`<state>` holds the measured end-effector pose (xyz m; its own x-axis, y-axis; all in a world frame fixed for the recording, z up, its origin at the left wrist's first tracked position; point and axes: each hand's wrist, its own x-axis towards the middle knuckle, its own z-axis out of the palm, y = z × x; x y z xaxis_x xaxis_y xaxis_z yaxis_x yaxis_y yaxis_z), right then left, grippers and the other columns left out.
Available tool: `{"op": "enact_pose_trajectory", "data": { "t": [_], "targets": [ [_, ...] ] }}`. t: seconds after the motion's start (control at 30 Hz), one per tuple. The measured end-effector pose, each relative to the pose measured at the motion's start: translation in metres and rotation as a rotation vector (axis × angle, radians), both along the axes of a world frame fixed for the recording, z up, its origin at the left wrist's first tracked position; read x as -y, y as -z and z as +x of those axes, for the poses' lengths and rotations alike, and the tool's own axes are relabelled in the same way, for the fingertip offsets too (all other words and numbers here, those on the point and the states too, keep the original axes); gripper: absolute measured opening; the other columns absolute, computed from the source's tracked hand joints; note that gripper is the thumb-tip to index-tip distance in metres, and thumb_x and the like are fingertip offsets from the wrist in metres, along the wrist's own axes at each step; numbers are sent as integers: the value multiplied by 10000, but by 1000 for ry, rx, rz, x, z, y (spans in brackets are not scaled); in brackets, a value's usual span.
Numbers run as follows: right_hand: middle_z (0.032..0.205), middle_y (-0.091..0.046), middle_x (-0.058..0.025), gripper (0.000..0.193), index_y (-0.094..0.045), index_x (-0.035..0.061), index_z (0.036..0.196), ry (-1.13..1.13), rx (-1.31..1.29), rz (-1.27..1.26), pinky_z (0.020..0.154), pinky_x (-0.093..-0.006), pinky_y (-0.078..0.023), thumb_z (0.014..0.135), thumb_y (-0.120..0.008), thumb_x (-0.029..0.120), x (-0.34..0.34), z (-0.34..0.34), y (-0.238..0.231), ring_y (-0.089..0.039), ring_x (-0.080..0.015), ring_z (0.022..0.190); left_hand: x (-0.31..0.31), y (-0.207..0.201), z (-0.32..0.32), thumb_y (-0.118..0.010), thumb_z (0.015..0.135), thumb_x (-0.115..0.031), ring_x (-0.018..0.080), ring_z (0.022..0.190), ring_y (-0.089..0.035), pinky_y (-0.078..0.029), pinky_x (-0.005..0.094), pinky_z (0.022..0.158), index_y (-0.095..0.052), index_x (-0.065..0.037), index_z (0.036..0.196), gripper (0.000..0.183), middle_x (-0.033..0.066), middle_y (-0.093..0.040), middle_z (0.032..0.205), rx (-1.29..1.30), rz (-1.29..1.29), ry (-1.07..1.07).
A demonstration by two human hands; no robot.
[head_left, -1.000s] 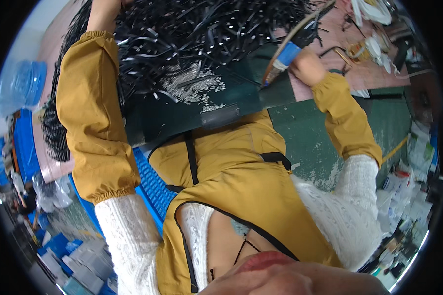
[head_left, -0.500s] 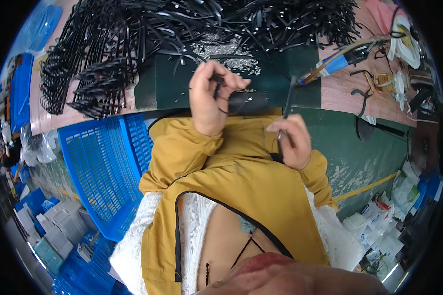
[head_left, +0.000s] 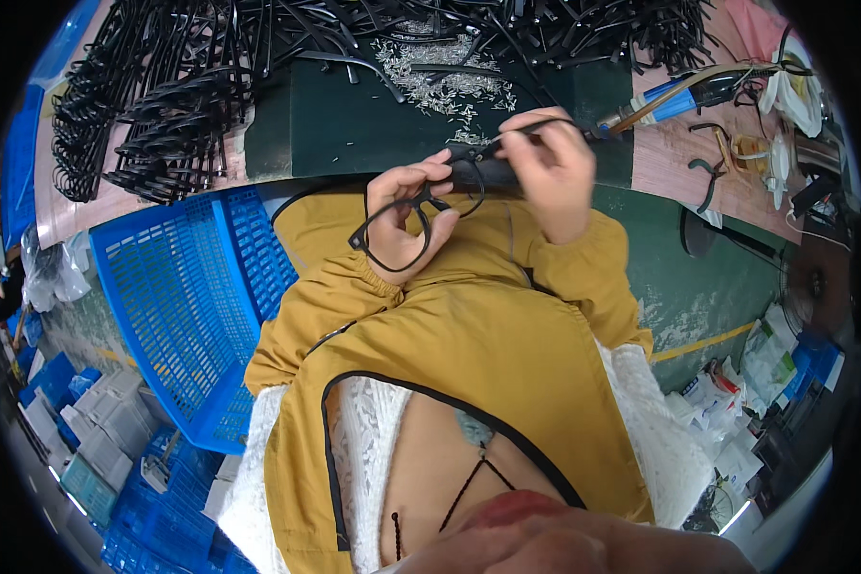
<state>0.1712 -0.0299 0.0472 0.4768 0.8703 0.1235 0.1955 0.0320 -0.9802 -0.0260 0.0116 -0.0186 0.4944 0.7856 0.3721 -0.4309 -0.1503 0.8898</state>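
Observation:
Black eyeglass frames [head_left: 357, 239] without visible lenses rest in my left hand [head_left: 400, 209], whose fingers close around the bridge and rims. A thin black temple arm [head_left: 491, 149] is pinched in the fingers of my right hand [head_left: 553, 177]. The temple's end meets the right-hand corner of the frames, near the hinge; whether the parts are joined cannot be made out. Both hands are over my lap at the bench's near edge. Just beyond them, small silvery screws or pins [head_left: 450, 81] are scattered on the dark green mat [head_left: 325, 129].
Many black temple arms [head_left: 330, 59] are heaped along the bench's far side. Black eyeglass frames are stacked in rows [head_left: 177, 143] at left. A tool with a blue band [head_left: 655, 100] lies at right, near pliers [head_left: 708, 172]. Below the bench at left stands a blue basket [head_left: 172, 316].
My right hand has risen from my lap toward the bench, bringing the temple arm to the frames. My left hand has lowered and turned, showing the frames more fully.

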Motion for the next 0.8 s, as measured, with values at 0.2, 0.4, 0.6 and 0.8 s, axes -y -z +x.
{"op": "enact_pose_trajectory", "data": {
  "t": [0.2, 0.4, 0.6, 0.8],
  "targets": [
    [920, -660, -63, 136, -615, -45, 1067, 14, -274, -29, 689, -224, -585, 949, -683, -37, -8, -13, 23, -670, -86, 787, 9, 7, 0, -864, 782, 13, 362, 1330, -588, -561, 408, 1011, -493, -20, 1267, 612, 221, -636, 1268, -105, -32, -83],
    [961, -657, -74, 126, -615, -46, 1056, 13, -141, -88, 697, -238, -583, 954, -688, -33, -6, -15, 23, -670, -116, 757, 8, 12, 3, -898, 753, -38, 368, 1280, -634, -566, 417, 984, -525, -29, 1255, 625, 189, -694, 1190, -215, 193, -171],
    [1036, -660, -113, 70, -670, -52, 967, -41, 92, -82, 704, -280, -602, 897, -674, -57, -6, -17, 13, -718, -186, 841, 4, -13, 8, -820, 818, 21, 316, 1284, -622, -549, 369, 1003, -469, -4, 1311, 606, 207, -647, 1228, -36, -17, -98],
    [1111, -652, -151, 253, -675, 0, 1151, -480, 180, -105, 817, -348, -590, 900, -647, 15, -64, 11, -31, -696, -249, 955, -40, -48, -14, -481, 1024, -39, 286, 966, -727, -636, 346, 831, -481, 72, 1353, 347, 171, -665, 1034, 77, -690, -176]
  ]
}}
